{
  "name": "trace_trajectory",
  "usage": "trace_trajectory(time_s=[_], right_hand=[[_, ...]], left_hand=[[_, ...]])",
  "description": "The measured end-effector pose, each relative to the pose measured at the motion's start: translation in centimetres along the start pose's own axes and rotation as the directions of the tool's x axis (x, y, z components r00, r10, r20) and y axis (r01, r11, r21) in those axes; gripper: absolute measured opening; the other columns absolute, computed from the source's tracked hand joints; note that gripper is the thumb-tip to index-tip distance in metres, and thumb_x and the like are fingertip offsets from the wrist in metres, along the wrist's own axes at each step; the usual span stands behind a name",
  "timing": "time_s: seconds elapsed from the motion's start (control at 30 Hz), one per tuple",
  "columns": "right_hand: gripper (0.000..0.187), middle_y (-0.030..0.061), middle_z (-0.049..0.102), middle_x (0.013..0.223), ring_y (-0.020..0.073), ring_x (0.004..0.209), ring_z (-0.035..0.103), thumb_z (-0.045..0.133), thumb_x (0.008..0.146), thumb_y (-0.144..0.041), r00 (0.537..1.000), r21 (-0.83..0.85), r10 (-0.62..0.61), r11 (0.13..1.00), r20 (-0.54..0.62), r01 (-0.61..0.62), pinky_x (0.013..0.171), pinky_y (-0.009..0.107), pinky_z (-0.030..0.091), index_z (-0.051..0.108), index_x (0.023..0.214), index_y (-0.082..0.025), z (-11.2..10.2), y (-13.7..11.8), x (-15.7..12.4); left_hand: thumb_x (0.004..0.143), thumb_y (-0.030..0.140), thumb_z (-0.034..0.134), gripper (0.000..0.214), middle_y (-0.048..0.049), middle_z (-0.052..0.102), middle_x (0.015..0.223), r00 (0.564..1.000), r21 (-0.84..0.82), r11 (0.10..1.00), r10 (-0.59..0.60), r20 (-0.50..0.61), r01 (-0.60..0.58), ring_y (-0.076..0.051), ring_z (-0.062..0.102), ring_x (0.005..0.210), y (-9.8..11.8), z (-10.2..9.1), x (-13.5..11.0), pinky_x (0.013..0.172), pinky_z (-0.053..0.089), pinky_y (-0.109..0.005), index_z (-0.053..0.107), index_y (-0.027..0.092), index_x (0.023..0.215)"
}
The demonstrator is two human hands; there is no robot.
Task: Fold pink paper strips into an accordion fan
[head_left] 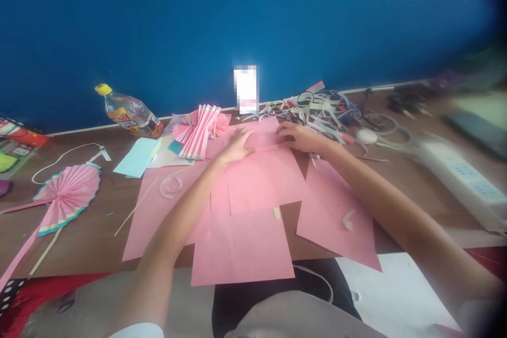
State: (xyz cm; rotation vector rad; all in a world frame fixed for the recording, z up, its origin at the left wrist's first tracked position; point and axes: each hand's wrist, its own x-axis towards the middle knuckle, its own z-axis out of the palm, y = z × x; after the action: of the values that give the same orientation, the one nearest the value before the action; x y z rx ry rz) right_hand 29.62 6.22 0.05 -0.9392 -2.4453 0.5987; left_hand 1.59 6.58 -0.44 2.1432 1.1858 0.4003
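Several pink paper sheets overlap in front of me, and a pink sheet at the back lies between my hands. My left hand rests on its left part with the fingers stretched out. At its right edge, my right hand has its fingers bent and closed on the paper. Under it spreads a larger pink sheet, overlapping another pink sheet that reaches past the table's front edge. Left of my hands lies a pleated pink paper fan.
A finished-looking pink fan with blue and yellow edging lies at left. Behind are a tilted bottle, light blue paper and a heap of paper strips. A white power strip lies at right. A blue wall bounds the table.
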Motion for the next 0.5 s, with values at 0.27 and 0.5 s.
trace_trajectory(time_s=[0.27,0.5], right_hand=[[0.021,0.0127,0.052,0.106,0.0248,0.097,0.053,0.049,0.090,-0.034,0.997,-0.223,-0.005,0.975,0.082,0.023,0.089,0.037,0.042,0.062,0.094,-0.017,-0.4,-1.0,0.1],[0.028,0.0123,0.054,0.101,0.0245,0.087,0.054,0.048,0.091,-0.044,0.978,-0.382,0.134,0.922,0.159,-0.065,0.072,0.032,0.037,0.056,0.094,-0.017,-0.8,-2.7,0.0]], left_hand=[[0.090,0.028,0.047,0.059,-0.0065,-0.006,0.162,0.985,0.059,0.998,-0.019,0.174,0.009,-0.027,-0.011,0.148,0.0,-0.8,-0.3,0.119,0.007,-0.052,0.032,0.028,0.147],[0.093,0.027,0.037,0.049,-0.0052,0.003,0.162,0.969,0.165,0.983,0.033,0.245,-0.075,-0.028,-0.011,0.148,0.3,-1.0,-0.3,0.117,0.005,-0.057,0.038,0.029,0.142]])
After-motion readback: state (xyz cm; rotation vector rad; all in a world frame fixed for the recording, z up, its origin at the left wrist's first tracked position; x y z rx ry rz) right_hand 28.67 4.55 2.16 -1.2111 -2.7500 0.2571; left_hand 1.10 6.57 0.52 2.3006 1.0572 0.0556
